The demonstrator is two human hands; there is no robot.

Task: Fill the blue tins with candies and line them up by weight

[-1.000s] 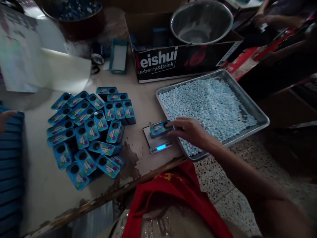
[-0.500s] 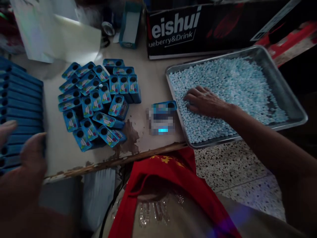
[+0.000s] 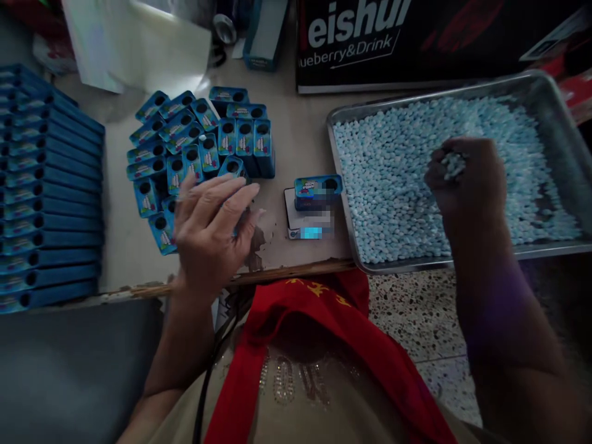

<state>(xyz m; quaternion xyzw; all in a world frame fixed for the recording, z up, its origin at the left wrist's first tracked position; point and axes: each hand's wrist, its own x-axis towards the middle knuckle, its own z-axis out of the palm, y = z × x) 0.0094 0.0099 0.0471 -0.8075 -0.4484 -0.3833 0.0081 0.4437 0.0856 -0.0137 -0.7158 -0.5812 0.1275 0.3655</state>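
My right hand (image 3: 469,179) is closed around a clump of small pale-blue candies (image 3: 453,165), raised over the metal tray (image 3: 342,228) that holds many more loose ones. With its fingers apart and nothing in them, my left hand (image 3: 215,216) hovers over the near side of a cluster of small blue boxes (image 3: 185,132), hiding several of them. Each box has a dark round hole in its top. Between the cluster and the tray, one blue box (image 3: 314,192) rests on a small digital scale (image 3: 296,216) with a lit display, its reading blurred.
Rows of blue boxes (image 3: 65,203) are stacked at the left. A black printed carton (image 3: 356,61) stands behind the tray. Paper sheets (image 3: 148,49), a can (image 3: 225,24) and an open blue carton (image 3: 264,37) sit at the back. The table's worn front edge (image 3: 287,271) runs before me.
My right hand has risen from among the candies and moved right, now gripping a clump. My left hand has swung from the stacked boxes at the left to above the cluster.
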